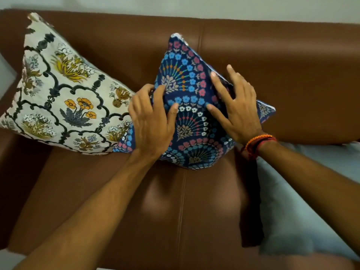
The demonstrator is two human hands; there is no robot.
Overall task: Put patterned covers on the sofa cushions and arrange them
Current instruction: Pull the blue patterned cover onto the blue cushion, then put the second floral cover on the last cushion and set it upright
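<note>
A cushion in a dark blue cover with pink and blue flower fans stands on one corner against the brown sofa back. My left hand lies on its left side with fingers spread and the fingertips pressing into the fabric. On its right edge rests my right hand, fingers apart, with red and orange threads at the wrist. A cream cushion with yellow flowers and a black lattice print leans in the sofa's left corner, and the blue cushion's lower left corner overlaps it.
The brown leather sofa fills the view, its seat seam running down the middle. A plain pale grey-blue cushion or cloth lies on the seat at the right, partly under my right forearm. The pale wall shows above the backrest.
</note>
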